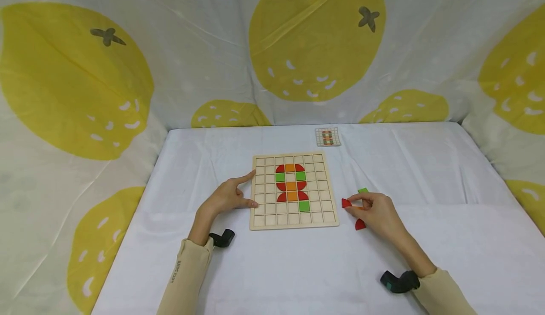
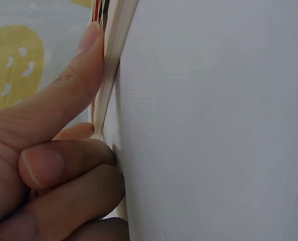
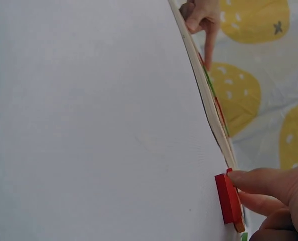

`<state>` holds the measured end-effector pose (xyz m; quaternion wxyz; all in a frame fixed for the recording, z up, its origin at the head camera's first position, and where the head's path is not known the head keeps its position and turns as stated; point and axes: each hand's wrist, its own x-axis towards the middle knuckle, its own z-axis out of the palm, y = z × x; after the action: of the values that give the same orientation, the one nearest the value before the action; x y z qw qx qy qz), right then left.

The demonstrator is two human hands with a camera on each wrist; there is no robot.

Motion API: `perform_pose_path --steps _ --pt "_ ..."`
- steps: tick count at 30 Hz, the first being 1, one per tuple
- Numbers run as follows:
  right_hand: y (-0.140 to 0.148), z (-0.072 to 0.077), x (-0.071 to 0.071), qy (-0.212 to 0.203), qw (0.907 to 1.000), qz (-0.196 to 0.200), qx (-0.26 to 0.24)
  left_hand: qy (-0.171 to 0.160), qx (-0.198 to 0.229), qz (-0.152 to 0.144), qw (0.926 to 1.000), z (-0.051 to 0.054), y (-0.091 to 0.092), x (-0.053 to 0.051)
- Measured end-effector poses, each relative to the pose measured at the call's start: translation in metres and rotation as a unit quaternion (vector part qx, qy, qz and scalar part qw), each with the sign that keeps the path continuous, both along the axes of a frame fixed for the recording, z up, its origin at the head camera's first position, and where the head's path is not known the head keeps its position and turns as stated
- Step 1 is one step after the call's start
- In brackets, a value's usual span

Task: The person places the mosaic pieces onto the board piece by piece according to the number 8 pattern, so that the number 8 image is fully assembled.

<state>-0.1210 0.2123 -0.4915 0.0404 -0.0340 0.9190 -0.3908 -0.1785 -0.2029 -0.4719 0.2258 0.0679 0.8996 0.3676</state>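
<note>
A wooden grid board (image 1: 262,221) lies flat, with red, orange and green tiles forming a figure in its squares. My left hand (image 1: 225,196) touches the board's left edge, index finger and thumb spread apart along it; in the left wrist view its other fingers are curled beside the edge. Right of the board, my right hand (image 1: 376,214) pinches a red quarter-circle tile (image 1: 346,203) between thumb and index finger. Close to that hand lie another red tile (image 1: 360,224) and a green tile (image 1: 363,190). An orange tile (image 3: 240,227) is mostly hidden behind the nearer red one.
A small pattern card (image 1: 328,136) with a similar tile figure lies behind the board, toward the table's back edge. White cloth (image 1: 298,267) covers the table. Lemon-print fabric (image 1: 221,59) hangs behind and at both sides. Each wrist wears a black camera (image 1: 400,282).
</note>
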Motion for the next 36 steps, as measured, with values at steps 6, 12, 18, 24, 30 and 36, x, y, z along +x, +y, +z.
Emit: perform_pose_path --steps 6,12,18,24,30,36 --pt "-0.001 0.003 -0.003 0.010 0.9998 0.010 0.013 0.004 -0.002 -0.001 1.0000 -0.001 0.000 0.000" --pt "-0.006 0.002 -0.007 0.034 0.9986 -0.010 0.038 0.005 -0.002 -0.002 1.0000 0.000 0.000 0.001" --pt "-0.004 0.005 -0.012 0.024 0.9988 -0.010 0.040 0.005 -0.001 -0.005 1.0000 0.001 0.000 0.000" --pt "0.015 0.014 -0.026 -0.013 0.9958 0.091 -0.003 0.005 -0.003 -0.007 1.0000 0.000 0.000 0.000" --pt "0.023 0.013 -0.043 -0.046 0.9820 0.182 -0.024 0.004 -0.003 -0.006 1.0000 0.001 0.000 0.001" --pt "0.021 0.009 -0.050 -0.062 0.9786 0.195 -0.020 0.004 -0.003 -0.006 1.0000 -0.001 0.000 -0.001"
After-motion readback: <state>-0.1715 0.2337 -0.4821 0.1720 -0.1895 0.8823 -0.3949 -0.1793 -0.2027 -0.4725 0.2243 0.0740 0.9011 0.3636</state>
